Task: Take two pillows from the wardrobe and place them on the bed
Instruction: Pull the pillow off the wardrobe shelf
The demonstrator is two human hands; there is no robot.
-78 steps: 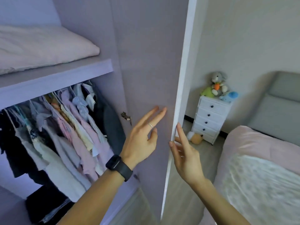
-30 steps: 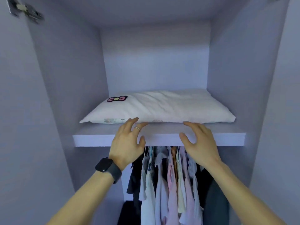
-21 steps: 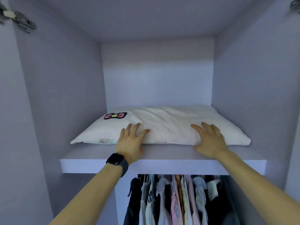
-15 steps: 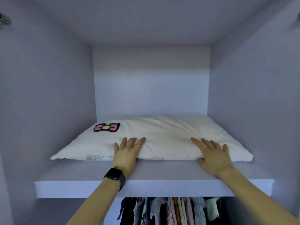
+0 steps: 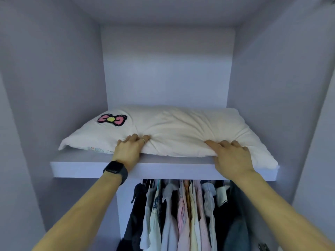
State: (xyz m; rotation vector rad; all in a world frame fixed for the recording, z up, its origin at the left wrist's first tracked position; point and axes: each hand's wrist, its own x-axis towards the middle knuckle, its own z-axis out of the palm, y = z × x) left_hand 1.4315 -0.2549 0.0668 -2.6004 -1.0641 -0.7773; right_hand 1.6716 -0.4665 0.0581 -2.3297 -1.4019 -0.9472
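Observation:
A cream pillow with a pink bow patch at its left end lies flat on the wardrobe's upper shelf. A patterned edge shows beneath its front left; I cannot tell whether that is a second pillow. My left hand, with a black watch on the wrist, grips the pillow's front edge left of centre, fingers dug into the fabric. My right hand grips the front edge right of centre. The pillow's right corner hangs over the shelf's front edge. The bed is out of view.
Several garments hang on a rail below the shelf. Lilac wardrobe side walls close in on both sides, with the back panel behind the pillow. A hinge shows at the bottom right.
Both hands went from lying flat on the pillow's front to gripping it, bunching the fabric. The pillow has slid forward and its right corner now overhangs the shelf.

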